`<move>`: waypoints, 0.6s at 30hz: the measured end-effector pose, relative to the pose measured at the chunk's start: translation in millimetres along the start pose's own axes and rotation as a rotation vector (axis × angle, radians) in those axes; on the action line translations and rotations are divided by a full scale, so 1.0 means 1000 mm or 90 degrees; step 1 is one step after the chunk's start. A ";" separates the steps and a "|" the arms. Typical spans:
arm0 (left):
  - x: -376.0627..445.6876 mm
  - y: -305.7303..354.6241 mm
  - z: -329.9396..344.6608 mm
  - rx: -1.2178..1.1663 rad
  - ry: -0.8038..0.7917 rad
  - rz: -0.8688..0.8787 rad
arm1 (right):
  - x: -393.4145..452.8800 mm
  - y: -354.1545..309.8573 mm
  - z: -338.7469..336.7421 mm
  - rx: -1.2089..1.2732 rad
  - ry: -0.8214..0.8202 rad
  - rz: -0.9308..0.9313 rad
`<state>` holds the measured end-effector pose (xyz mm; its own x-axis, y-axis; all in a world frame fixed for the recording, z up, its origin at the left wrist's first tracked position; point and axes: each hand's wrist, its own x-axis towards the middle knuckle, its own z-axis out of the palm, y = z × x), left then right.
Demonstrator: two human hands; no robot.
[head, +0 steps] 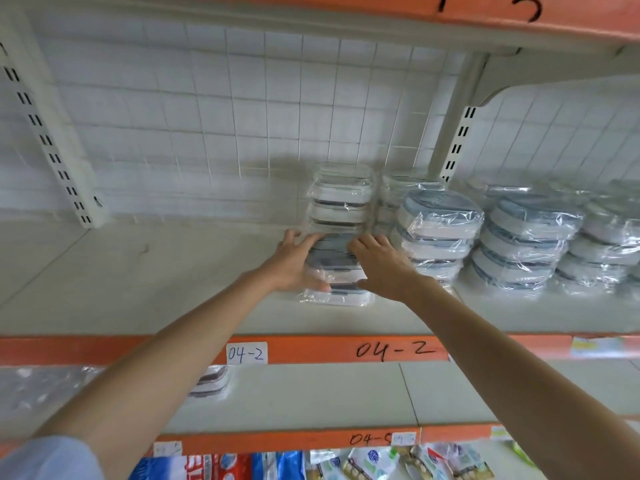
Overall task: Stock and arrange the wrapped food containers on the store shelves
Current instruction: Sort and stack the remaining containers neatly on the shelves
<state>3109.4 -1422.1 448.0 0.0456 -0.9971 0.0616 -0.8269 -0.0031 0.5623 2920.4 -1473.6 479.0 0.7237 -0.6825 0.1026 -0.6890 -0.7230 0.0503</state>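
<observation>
Seating a wrapped stack on shelf 04-2

Left hand [294, 261] and right hand [381, 268] grip a wrapped container stack [334, 268], fingers curled around its sides, on the shelf [138, 271] before the rear stack [341, 199]. Next: push it back flush, I judge

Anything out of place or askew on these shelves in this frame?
One wrapped container lies alone on the shelf below, apart from the stacks on the shelf above. Both hands, left hand and right hand, hold the front stack. Nothing looks spilled or damaged.
</observation>
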 end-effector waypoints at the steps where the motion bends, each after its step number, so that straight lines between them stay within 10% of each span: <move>1: -0.003 -0.001 0.004 -0.028 0.019 0.003 | -0.001 -0.004 0.000 -0.020 0.015 0.008; 18: -0.027 -0.005 0.033 -0.101 0.163 -0.091 | 0.008 -0.024 0.015 -0.121 0.056 0.080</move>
<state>3093.8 -1397.7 416.2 0.3110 -0.9358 0.1663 -0.7049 -0.1097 0.7008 2942.8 -1463.0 463.7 0.6312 -0.7479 0.2057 -0.7746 -0.5942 0.2166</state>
